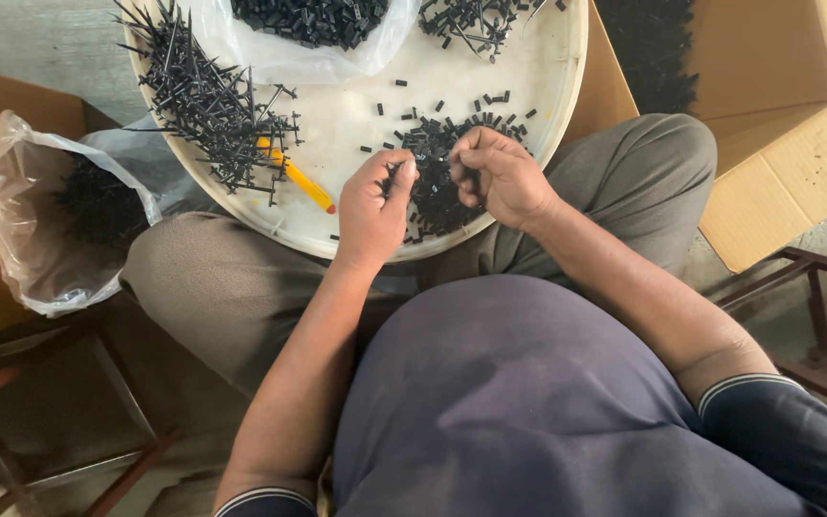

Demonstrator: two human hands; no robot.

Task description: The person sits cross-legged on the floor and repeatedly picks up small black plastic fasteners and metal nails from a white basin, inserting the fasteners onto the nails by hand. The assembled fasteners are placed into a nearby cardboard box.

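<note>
A heap of small black plastic pieces (437, 187) lies at the near edge of a round white tray (356, 115) resting on a seated person's lap. The left hand (373, 206) pinches a few of the pieces between thumb and fingertips; the right hand (500, 177), fingers curled together, pinches another just beside it, over the heap. Loose pieces are scattered toward the tray's middle. At the tray's left edge sits a tangle of black pins (208, 96) with an orange-handled tool (297, 177) lying against it; at the far edge, a clear bag of black parts (308, 29) and more pins (471, 24). A second plastic bag (55, 220) hangs open off the left side, with cardboard boxes (777, 124) to the right. Balanced on the knees, the tray could tip and spill; small pieces may slip from the pinch and roll off the near rim.
</note>
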